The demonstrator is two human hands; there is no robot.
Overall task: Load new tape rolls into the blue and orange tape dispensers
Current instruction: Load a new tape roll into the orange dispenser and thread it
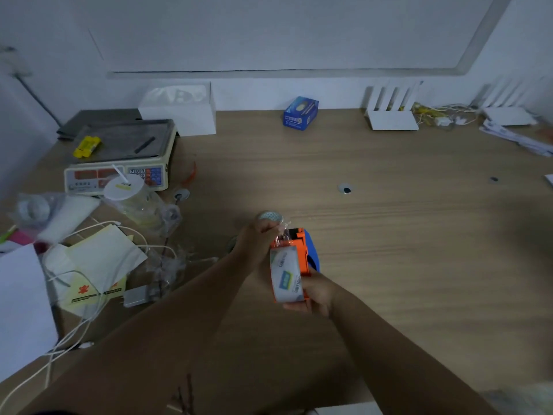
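An orange tape dispenser is held above the wooden desk, with a clear tape roll seated in it. My right hand grips the dispenser from below and behind. My left hand pinches the loose, crinkled end of the tape at the dispenser's top. A blue tape dispenser sits just behind the orange one, mostly hidden. Another tape roll lies flat on the desk just beyond my left hand.
An electronic scale with a yellow item on it stands at the left. A plastic cup, papers, white cables and plastic wrap clutter the left side. At the back are a white box, a blue box and white routers.
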